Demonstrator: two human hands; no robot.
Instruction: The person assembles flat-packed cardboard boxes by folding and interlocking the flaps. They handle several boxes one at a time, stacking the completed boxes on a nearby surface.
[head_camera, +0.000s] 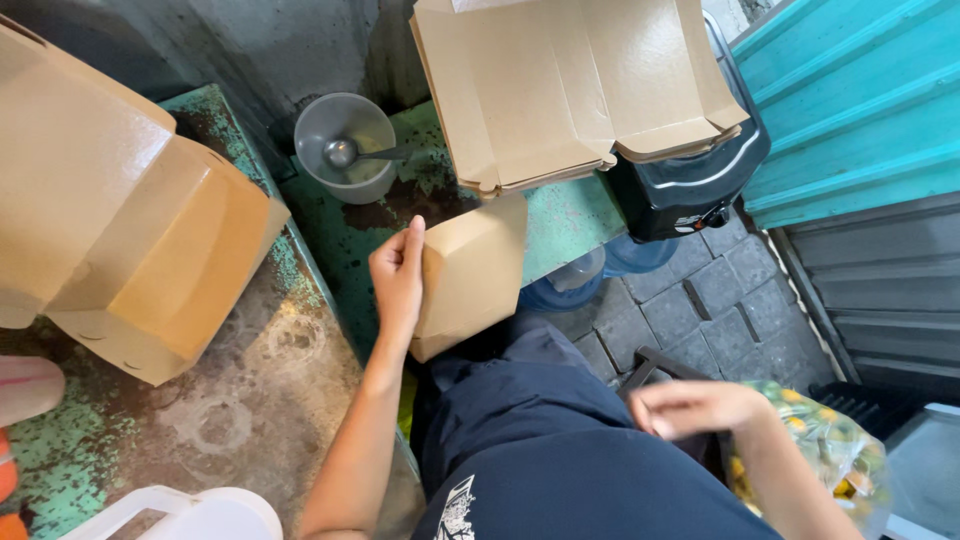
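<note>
My left hand (398, 272) grips a closed brown box (468, 275) by its side, thumb up, holding it at the worktop (560, 225) edge. My right hand (695, 408), blurred, hangs low beside a clear bag (820, 445); I cannot tell its grip. An open box (570, 85) lies ahead, beside a grey cup (345, 145) with a spoon (350, 153).

A closed brown cardboard takeaway box (470, 275) stood on edge at the counter's rim, gripped by the left hand (398, 275). An open box (570, 85) of the same card lay flat above it, and a stack of folded boxes (120, 200) sat at far left. A clear plastic bag (825, 445) of yellowish contents hung by the right hand (695, 408).
</note>
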